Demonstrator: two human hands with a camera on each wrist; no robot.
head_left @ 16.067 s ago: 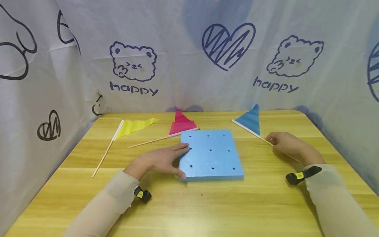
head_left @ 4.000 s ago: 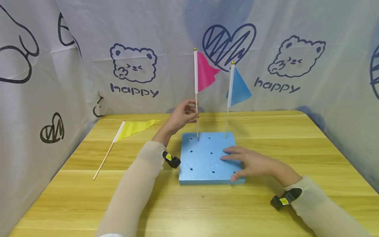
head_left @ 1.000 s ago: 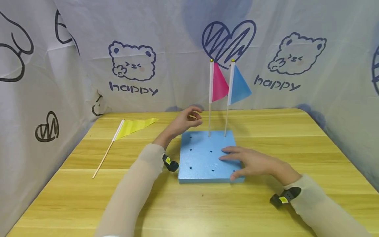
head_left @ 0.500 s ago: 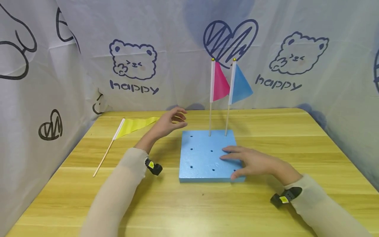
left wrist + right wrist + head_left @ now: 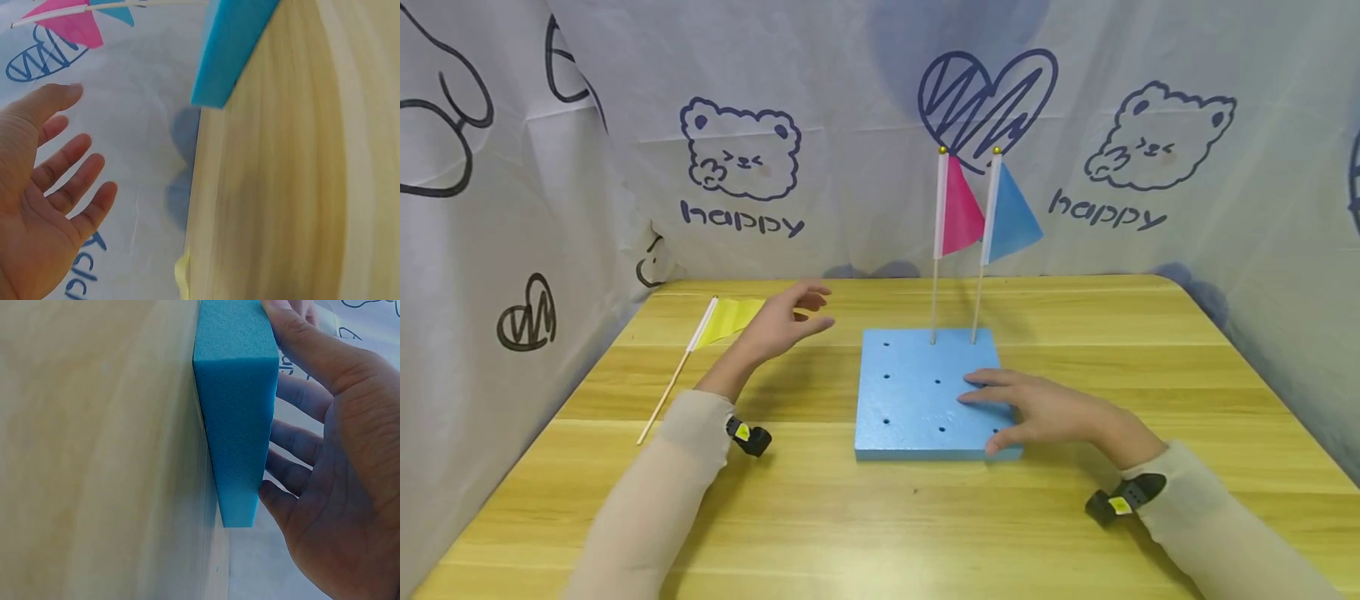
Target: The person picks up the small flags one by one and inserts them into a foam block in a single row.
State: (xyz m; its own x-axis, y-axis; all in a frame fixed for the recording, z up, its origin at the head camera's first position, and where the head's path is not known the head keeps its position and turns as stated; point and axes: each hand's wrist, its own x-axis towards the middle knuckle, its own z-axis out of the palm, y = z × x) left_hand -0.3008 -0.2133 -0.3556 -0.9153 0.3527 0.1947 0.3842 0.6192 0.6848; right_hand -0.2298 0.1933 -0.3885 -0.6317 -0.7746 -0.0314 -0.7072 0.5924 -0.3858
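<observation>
A light blue foam block with small holes lies on the table. The pink pennant flag stands in its back middle hole and the blue pennant flag in the back right one, both nearly upright. My right hand rests on the block's right side with fingers spread. My left hand is in the air left of the block, fingers loosely bent and holding nothing. It partly hides the yellow pennant flag, which lies on the table with its stick toward me.
The wooden table runs back to a white printed cloth hanging behind and at both sides. Black wrist cameras sit on both sleeves.
The pink flag, lying down at first and later held over the block by my left hand, now stands released in it. The left hand has moved left toward the yellow flag; the right stays put.
</observation>
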